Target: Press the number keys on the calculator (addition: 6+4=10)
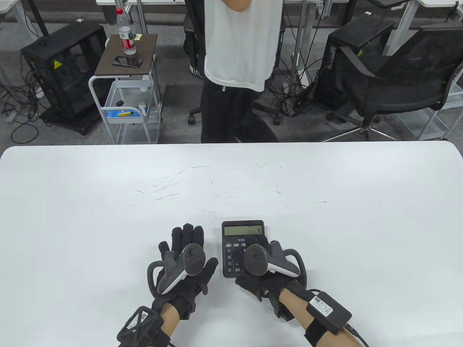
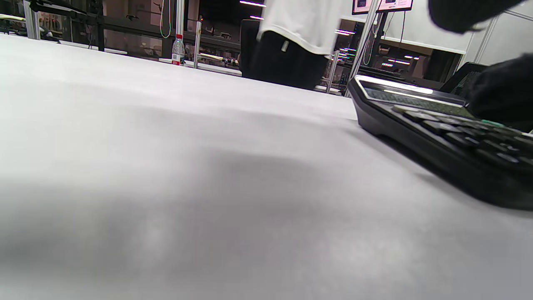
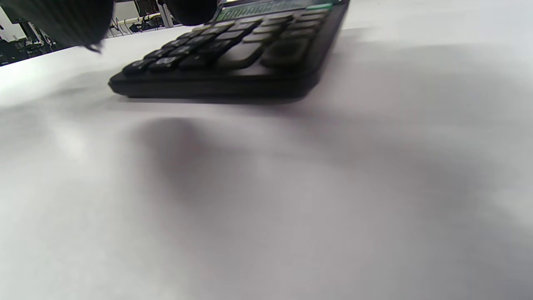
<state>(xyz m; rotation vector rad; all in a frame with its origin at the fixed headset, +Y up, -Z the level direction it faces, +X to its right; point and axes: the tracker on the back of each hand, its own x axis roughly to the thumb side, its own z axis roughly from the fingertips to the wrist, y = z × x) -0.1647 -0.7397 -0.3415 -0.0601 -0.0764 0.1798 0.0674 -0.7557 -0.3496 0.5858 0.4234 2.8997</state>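
Note:
A black calculator (image 1: 237,245) lies flat on the white table (image 1: 108,217), near the front edge; its display reads 4. My right hand (image 1: 258,258) is over the calculator's right half, and its tracker hides the fingers from above. In the right wrist view a gloved fingertip (image 3: 191,8) sits over the upper keys of the calculator (image 3: 233,62); I cannot tell whether it touches them. My left hand (image 1: 186,245) lies flat on the table just left of the calculator, fingers spread, holding nothing. The left wrist view shows the calculator (image 2: 437,133) from the side with right-hand fingers (image 2: 504,91) over the keys.
A person in a white shirt (image 1: 238,54) stands behind the table's far edge. A small cart (image 1: 124,94) with a bottle and a phone stands at the back left, and a black office chair (image 1: 408,79) at the back right.

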